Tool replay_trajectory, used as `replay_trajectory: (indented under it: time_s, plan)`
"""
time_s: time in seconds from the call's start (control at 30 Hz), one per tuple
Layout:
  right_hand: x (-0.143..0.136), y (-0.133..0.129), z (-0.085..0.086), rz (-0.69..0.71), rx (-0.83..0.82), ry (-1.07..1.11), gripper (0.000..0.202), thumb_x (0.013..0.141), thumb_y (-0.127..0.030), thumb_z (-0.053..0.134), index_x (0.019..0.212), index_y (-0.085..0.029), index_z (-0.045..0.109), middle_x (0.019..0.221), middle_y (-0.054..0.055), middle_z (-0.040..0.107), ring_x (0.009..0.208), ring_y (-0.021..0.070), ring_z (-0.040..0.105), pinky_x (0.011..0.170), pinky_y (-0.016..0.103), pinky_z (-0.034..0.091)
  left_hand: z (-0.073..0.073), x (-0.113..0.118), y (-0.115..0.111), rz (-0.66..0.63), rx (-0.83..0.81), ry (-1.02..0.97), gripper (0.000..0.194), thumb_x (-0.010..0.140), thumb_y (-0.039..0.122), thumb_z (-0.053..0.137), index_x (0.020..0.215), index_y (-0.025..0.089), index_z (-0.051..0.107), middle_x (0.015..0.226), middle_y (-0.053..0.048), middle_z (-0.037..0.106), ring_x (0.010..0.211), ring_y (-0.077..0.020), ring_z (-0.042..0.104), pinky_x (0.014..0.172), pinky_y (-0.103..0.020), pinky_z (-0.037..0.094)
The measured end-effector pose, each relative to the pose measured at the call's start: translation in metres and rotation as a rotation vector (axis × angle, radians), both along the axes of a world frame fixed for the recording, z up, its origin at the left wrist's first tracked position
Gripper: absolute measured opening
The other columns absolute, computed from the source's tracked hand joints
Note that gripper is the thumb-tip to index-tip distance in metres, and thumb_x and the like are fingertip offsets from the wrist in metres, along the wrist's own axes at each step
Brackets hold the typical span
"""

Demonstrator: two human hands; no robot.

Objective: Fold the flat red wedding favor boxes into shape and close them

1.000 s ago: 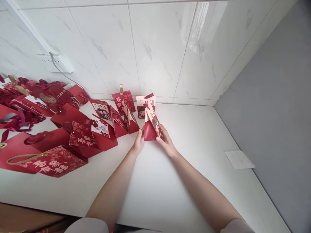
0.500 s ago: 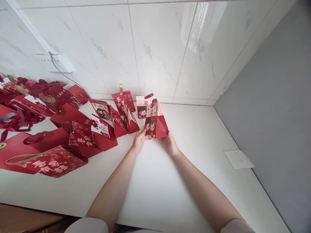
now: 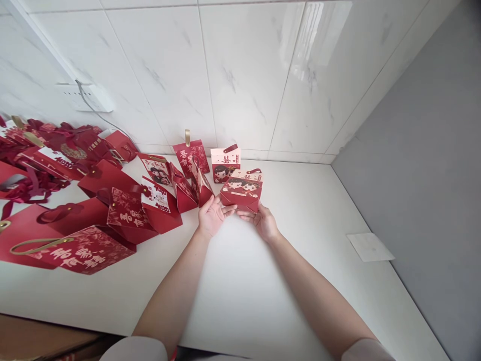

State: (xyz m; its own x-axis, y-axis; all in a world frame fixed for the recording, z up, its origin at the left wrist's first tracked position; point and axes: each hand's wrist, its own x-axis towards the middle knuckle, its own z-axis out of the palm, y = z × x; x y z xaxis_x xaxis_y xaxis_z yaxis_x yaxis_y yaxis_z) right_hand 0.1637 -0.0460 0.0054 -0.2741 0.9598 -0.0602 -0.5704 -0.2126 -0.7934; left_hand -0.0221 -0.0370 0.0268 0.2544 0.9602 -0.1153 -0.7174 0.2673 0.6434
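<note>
Supporting the box at its lower edge

Lower left: a gold-handled bag [image 3: 88, 250] is standing on the table [image 3: 244, 301], showing 吾家有喜 in pale characters. Left of centre: a white-labelled box [image 3: 156, 195] is leaning among other red boxes; its small print is defying reading. Behind, a gold-looped box [image 3: 194, 156] is showing 吾 and 有, the rest being partly hidden.

Centre: the left hand [image 3: 211, 216] is facing palm up, fingers slightly apart, tips touching the box's lower left edge. Just behind, near the wall [image 3: 244, 100], a pale-topped box [image 3: 225, 165] is displaying 囍. The box [image 3: 241, 193] is tilting between the hands, its cartoon couple facing up; no brand is showing legibly. The right hand [image 3: 266, 223] is clamping the lower right corner, fingers close together beneath.

Handling: good practice is spreading light, even pressure, sparing the card folds from denting.
</note>
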Motion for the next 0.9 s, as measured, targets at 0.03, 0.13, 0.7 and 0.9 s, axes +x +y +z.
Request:
replay_trajectory:
  time_s: [0.03, 0.13, 0.7, 0.9]
  plan:
    - [0.000, 0.000, 0.000, -0.007, -0.008, -0.005, 0.043, 0.089, -0.053, 0.058, 0.114, -0.019, 0.066, 0.118, 0.011, 0.072, 0.104, 0.0289, 0.072, 0.084, 0.041, 0.061, 0.001, -0.001, 0.000, 0.005, -0.012, -0.001, 0.040, 0.094, 0.041, 0.045, 0.120, 0.019, 0.065, 0.111, -0.008, 0.073, 0.084, -0.0217, 0.075, 0.070, -0.030, 0.058]
    - [0.002, 0.000, -0.002, 0.001, -0.024, -0.040, 0.043, 0.088, -0.053, 0.057, 0.109, -0.017, 0.068, 0.110, 0.012, 0.075, 0.102, 0.0301, 0.073, 0.082, 0.042, 0.062, 0.003, -0.003, -0.001, 0.030, -0.068, 0.002, 0.041, 0.095, 0.039, 0.044, 0.125, 0.020, 0.063, 0.109, -0.008, 0.074, 0.079, -0.0187, 0.074, 0.062, -0.025, 0.057]
    - [0.006, 0.006, -0.004, -0.124, -0.166, 0.035, 0.031, 0.093, -0.033, 0.046, 0.112, -0.018, 0.064, 0.101, 0.008, 0.077, 0.071, 0.0177, 0.076, 0.057, 0.024, 0.061, -0.009, 0.019, -0.003, 0.116, 0.220, 0.560, 0.042, 0.076, 0.030, 0.076, 0.118, 0.024, 0.070, 0.122, -0.007, 0.070, 0.111, -0.0242, 0.064, 0.075, -0.026, 0.053]
    - [0.004, 0.006, -0.004, -0.130, -0.162, 0.025, 0.028, 0.091, -0.030, 0.047, 0.105, -0.018, 0.068, 0.101, 0.006, 0.077, 0.075, 0.0189, 0.076, 0.057, 0.025, 0.062, -0.009, 0.019, -0.003, 0.131, 0.212, 0.589, 0.042, 0.078, 0.036, 0.075, 0.117, 0.020, 0.071, 0.115, -0.009, 0.072, 0.095, -0.0217, 0.068, 0.078, -0.028, 0.052]
